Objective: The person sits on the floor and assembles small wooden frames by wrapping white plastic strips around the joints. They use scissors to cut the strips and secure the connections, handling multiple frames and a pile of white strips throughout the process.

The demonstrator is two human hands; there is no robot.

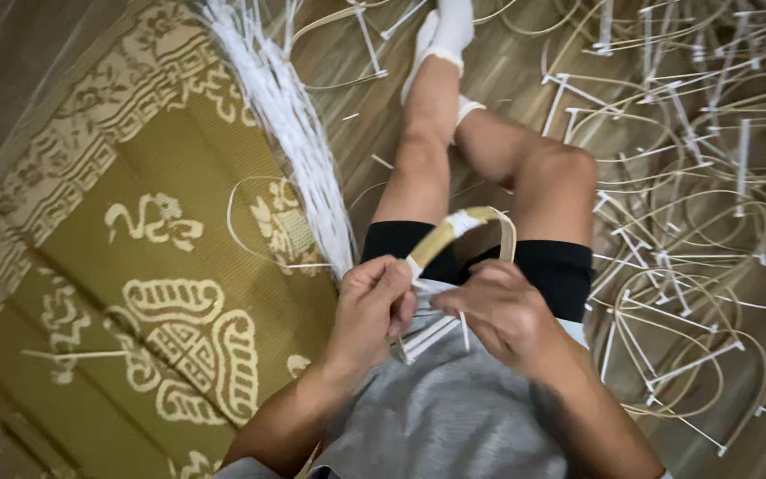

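both hands point(374, 306) point(503, 310) grip a cane hoop point(454, 226) closed, over wood floor point(489, 80) beside a patterned mat point(135, 266).

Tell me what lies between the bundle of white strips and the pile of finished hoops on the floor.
In the head view, the person's bare legs lie between the bundle of white strips and the pile of hoops, with wooden floor around them.

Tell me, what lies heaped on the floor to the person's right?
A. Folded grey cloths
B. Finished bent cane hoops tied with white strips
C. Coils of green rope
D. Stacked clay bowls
B: the cane hoops with white bindings cover the wooden floor on that side.
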